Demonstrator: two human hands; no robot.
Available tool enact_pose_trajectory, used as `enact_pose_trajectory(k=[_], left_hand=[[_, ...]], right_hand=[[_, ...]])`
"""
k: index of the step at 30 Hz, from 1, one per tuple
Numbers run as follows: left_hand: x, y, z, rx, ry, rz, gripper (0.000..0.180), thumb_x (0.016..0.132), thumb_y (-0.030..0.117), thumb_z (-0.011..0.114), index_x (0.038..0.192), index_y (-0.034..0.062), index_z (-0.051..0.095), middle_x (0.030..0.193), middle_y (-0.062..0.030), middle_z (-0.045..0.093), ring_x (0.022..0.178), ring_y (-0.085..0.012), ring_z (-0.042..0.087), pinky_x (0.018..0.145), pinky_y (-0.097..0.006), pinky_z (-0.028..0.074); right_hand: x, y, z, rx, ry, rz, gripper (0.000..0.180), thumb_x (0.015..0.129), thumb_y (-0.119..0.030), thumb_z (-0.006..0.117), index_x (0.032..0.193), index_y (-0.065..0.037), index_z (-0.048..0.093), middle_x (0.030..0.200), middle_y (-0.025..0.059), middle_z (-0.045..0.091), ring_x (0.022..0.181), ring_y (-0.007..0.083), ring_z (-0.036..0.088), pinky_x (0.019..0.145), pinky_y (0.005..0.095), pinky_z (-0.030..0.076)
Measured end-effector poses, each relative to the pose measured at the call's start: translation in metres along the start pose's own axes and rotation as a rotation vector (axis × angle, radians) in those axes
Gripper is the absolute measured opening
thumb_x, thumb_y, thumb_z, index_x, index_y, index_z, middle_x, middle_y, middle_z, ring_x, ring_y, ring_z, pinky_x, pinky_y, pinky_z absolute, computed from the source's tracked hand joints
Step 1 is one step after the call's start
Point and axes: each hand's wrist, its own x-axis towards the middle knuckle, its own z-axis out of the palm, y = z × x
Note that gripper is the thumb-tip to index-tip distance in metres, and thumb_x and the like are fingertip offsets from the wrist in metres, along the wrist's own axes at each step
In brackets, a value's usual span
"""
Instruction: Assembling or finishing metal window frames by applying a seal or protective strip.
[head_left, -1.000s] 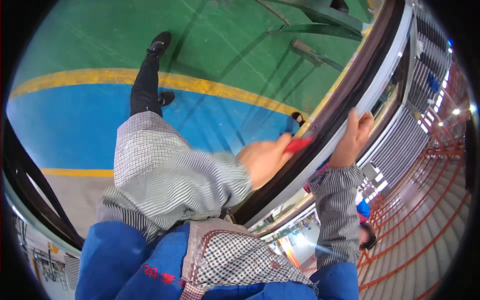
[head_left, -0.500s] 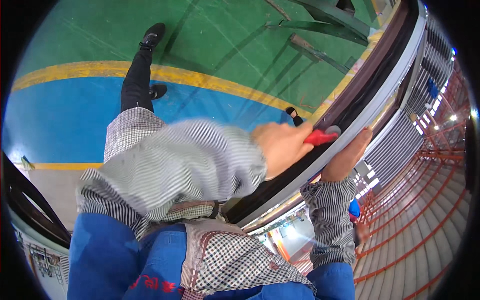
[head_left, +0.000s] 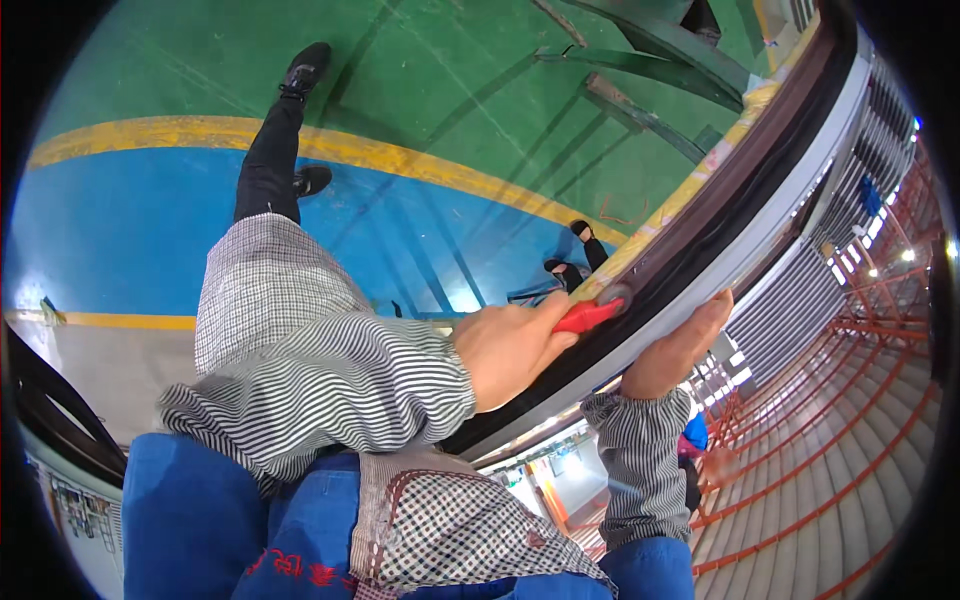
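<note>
In my left hand (head_left: 510, 350) is a small red-handled roller (head_left: 588, 315) with a round grey wheel at its tip. The fingers wrap round the handle. That wheel lies at the dark strip (head_left: 690, 240) running along a long frame, near the strip's brown outer side. My right hand (head_left: 680, 348) is on the other side, beside the frame's grey edge (head_left: 770, 220), its fingers stretched out and holding nothing. Whether its palm presses on the edge, I cannot tell. Both forearms wear striped oversleeves.
Dark green metal supports (head_left: 650, 120) stand beyond the frame at the top. The floor is green (head_left: 180, 60) and blue (head_left: 110, 230), with a yellow line (head_left: 390, 160) between. Another person's feet (head_left: 590, 245) show past the frame. A red-beamed roof (head_left: 830, 430) fills the right side.
My left hand has moved down and left along the strip, taking the roller with it. My right hand has shifted slightly down and left, still outstretched. More of the feet beyond the frame shows.
</note>
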Motion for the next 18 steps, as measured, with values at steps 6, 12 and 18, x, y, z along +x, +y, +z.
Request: enact_pose_trajectory(k=[6,12,18], left_hand=[[0.052,0.028,-0.043,0.175,0.202,0.222,0.030,0.091,0.033,0.051,0.100,0.0061,0.044,0.070,-0.0196,0.062,0.065,-0.0423,0.059,0.056,-0.052,0.046],[-0.019,-0.021,0.001,0.130,-0.154,0.006,0.033,0.090,0.036,0.053,0.110,0.0107,0.046,0.066,-0.0150,0.060,0.060,-0.0341,0.062,0.054,-0.048,0.047],[0.125,0.073,-0.080,0.124,0.278,0.305,0.035,0.092,0.038,0.049,0.102,0.0052,0.054,0.077,-0.0176,0.064,0.077,-0.0360,0.064,0.067,-0.049,0.049]], right_hand=[[-0.002,0.000,0.004,0.007,-0.038,0.039,0.048,0.099,-0.046,0.032,0.119,-0.003,0.042,0.101,0.0092,0.055,0.089,0.0148,0.058,0.077,0.0272,0.049],[-0.001,0.005,0.004,0.099,0.029,0.069,0.050,0.100,-0.046,0.030,0.121,-0.002,0.039,0.105,0.0097,0.053,0.091,0.0152,0.057,0.078,0.0258,0.048],[-0.012,-0.007,0.003,-0.139,-0.014,0.062,0.054,0.098,-0.049,0.032,0.120,-0.001,0.041,0.102,0.0072,0.051,0.092,0.0141,0.051,0.082,0.0263,0.043]])
